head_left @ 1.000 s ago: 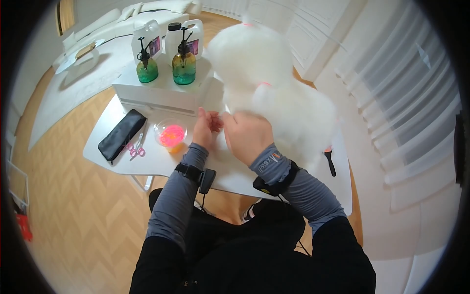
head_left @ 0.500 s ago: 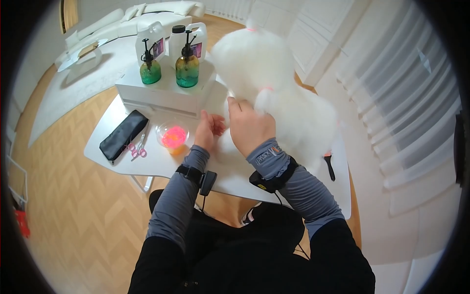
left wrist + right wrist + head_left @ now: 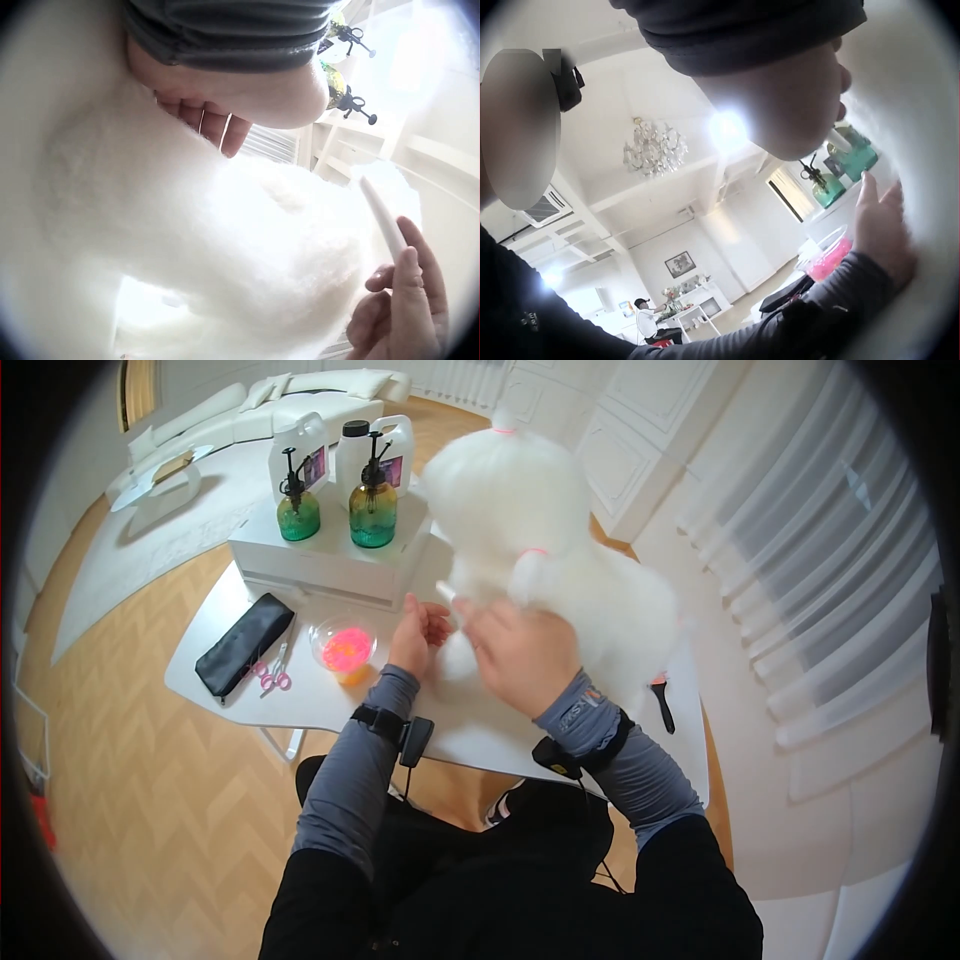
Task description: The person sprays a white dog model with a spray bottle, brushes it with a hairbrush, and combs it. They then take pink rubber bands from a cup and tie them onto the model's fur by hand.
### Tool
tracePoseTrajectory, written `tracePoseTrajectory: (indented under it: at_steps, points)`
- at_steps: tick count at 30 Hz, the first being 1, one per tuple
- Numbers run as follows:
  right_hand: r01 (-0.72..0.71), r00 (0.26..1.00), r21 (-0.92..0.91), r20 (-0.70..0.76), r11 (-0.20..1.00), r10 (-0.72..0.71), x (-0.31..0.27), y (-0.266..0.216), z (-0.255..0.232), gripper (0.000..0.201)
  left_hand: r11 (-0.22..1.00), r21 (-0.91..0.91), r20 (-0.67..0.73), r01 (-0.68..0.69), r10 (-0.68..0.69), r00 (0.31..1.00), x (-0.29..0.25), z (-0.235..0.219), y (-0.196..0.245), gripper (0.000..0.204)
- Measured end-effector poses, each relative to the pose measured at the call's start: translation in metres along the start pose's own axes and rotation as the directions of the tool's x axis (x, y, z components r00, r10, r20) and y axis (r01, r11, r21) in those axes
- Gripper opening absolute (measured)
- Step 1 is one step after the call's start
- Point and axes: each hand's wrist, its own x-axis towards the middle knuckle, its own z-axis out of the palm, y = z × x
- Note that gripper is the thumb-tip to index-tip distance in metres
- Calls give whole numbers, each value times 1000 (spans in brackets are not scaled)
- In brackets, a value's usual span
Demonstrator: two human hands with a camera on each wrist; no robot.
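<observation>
A large white fluffy figure (image 3: 510,490) with pink bands stands on the white table. My right hand (image 3: 525,650) is in front of its chest, pinching a slim white stick (image 3: 446,591); the left wrist view shows the stick (image 3: 382,214) pointing up out of the right hand (image 3: 405,307). My left hand (image 3: 418,635) is beside a fluffy front leg (image 3: 460,657), thumb up and fingers loosely bent. In the left wrist view, fur partly hides the left hand's fingers (image 3: 214,124); whether they touch the leg is unclear.
Left of the hands are a clear bowl (image 3: 345,645) with pink contents, pink-handled scissors (image 3: 274,674) and a black pouch (image 3: 245,645). Green-yellow spray bottles (image 3: 373,517) and white jugs stand on a white box (image 3: 320,565). A black-handled brush (image 3: 663,705) lies at right.
My right hand has drawn away from the left hand, rising and then lowering again with its wrist turned; the white stick now shows more plainly. The left hand has hardly moved.
</observation>
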Motion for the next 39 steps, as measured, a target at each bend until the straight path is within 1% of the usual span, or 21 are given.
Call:
tracePoseTrajectory:
  at_steps: [2, 3, 5, 6, 9, 11, 12, 14, 15, 18, 20, 21, 23, 24, 27, 29, 33, 35, 36, 38, 39]
  points:
    - [-81, 992, -209, -110, 975, 59, 5, 8, -16, 21, 1000, 23, 7, -1, 0, 1000, 0, 0, 1, 72]
    - [-83, 992, -213, -114, 973, 60, 6, 16, -18, 21, 1000, 30, 8, -3, 2, 1000, 0, 0, 1, 72]
    - [-61, 954, -148, -299, 987, 15, 3, 35, -17, 17, 999, 38, 13, -9, 9, 1000, 1, -1, 0, 71]
    - [-59, 953, -153, -303, 986, 10, -1, 41, -18, 17, 1000, 18, 13, 3, -3, 1000, 2, -1, -1, 71]
    - [-79, 969, -170, -243, 982, 36, -12, 51, -24, 16, 1000, 0, 9, 13, -13, 1000, 2, -2, -2, 70]
    - [41, 990, -152, -125, 988, -61, -18, 57, -32, 20, 1000, 4, 4, 15, -15, 1000, 1, -1, -1, 70]
    - [41, 990, -155, -125, 987, -61, -20, 61, -36, 20, 999, 30, -8, 13, -12, 1000, 0, 0, 0, 70]
    - [196, 980, 8, -21, 981, -196, -23, 66, -46, 25, 998, 58, -16, 12, -12, 1000, 0, 0, -1, 70]
    - [194, 981, 6, -22, 981, -194, -24, 67, -54, 25, 998, 54, -20, 18, -17, 1000, 1, 0, -1, 70]
    - [201, 979, 148, -14, 968, -201, -20, 65, -77, 31, 999, 47, -29, 25, -23, 999, 2, -1, -2, 70]
    - [179, 957, 121, -253, 976, -144, -13, 67, -83, 27, 999, 47, -33, 28, -27, 999, 2, -1, -3, 70]
    - [173, 957, 119, -254, 978, -139, -9, 67, -82, 27, 998, 56, -32, 28, -26, 999, 2, -1, -3, 71]
    - [-35, 918, 239, -377, 970, 126, 2, 67, -76, 28, 997, 70, -28, 25, -23, 999, 2, 0, -2, 71]
    - [-33, 916, 239, -382, 971, 125, 4, 70, -74, 28, 998, 63, -24, 22, -21, 999, 1, 0, 0, 71]
    - [40, 929, 206, -369, 978, 40, 7, 76, -66, 27, 999, 46, -19, 14, -14, 1000, -1, -1, 2, 71]
    - [51, 988, 150, -152, 987, -28, -1, 73, -66, 26, 999, 33, -16, 14, -13, 1000, 0, -2, 1, 71]
    - [114, 989, 243, -119, 963, -88, -12, 70, -62, 23, 999, 48, -15, 23, -22, 1000, 2, -2, -3, 71]
    - [65, 957, 267, -291, 962, 16, -17, 70, -60, 22, 998, 59, -14, 28, -28, 1000, 1, -2, -4, 70]
    - [63, 957, 267, -291, 962, 18, -17, 70, -59, 22, 998, 61, -10, 22, -22, 1000, 1, -2, -3, 70]
    - [-161, 893, 434, -317, 886, 318, -17, 70, -58, 24, 998, 64, -4, 16, -16, 1000, 0, -1, -2, 71]
    - [-162, 893, 432, -318, 887, 318, -16, 72, -56, 24, 997, 80, -16, 20, -19, 1000, 0, 0, -1, 71]
